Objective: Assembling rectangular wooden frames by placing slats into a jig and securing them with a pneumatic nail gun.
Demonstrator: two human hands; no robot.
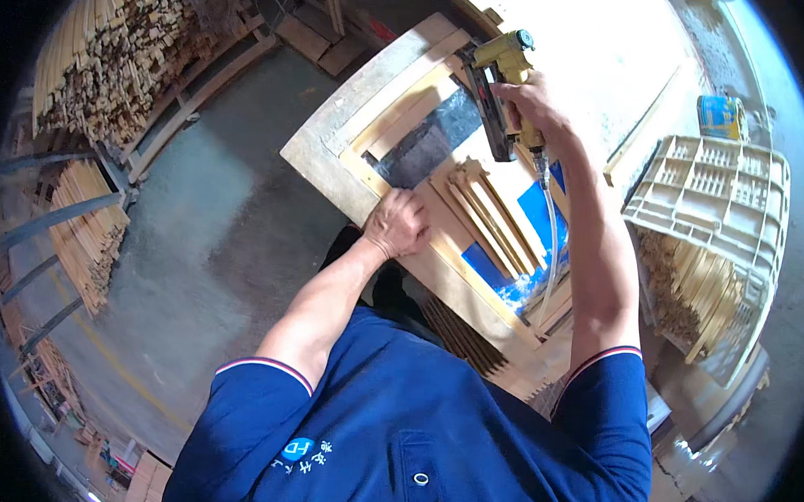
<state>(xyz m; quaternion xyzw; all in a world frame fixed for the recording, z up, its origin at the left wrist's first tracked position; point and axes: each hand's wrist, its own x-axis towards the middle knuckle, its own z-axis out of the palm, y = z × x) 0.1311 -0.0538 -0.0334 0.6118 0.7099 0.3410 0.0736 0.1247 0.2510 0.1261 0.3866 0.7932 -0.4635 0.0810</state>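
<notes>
My right hand is closed around the handle of a yellow and black nail gun. A clear air hose runs from the gun's lower end back toward me. The gun's long black magazine is over the far part of a pale wooden frame on the workbench. At the frame's near left side, my left hand rests with its fingers curled in. What those fingers hold, if anything, is hidden. Inside the frame lies a small stack of wooden strips, over blue and dark patches of surface.
The workbench has a worn, pale edge. A white plastic crate stands at the right over bundled wood strips, with a blue and yellow can beyond. Large stacks of strips sit on racks at the left.
</notes>
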